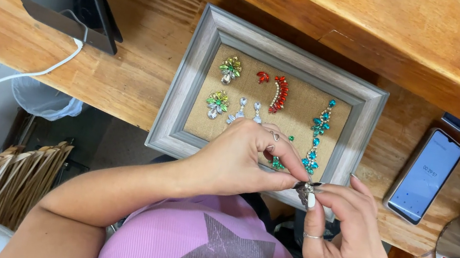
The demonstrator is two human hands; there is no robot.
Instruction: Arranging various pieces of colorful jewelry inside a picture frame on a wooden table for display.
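I see both hands meeting over the near edge of a grey picture frame (187,87): left hand (243,159) and right hand (344,229) pinch one small jewelled piece (305,189) between fingertips. Red, green, teal rhinestone earrings (278,93) pinned on burlap backing. Smartphone (425,175) lies right, on wooden desk (129,62).

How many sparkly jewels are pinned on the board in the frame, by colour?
On the board in the frame:
Green and yellow jewels: 2
Red jewels: 2
Clear jewels: 2
Teal jewels: 1 in full view; the left hand partly hides another
Total: 7 in full view, 8 with the hidden one
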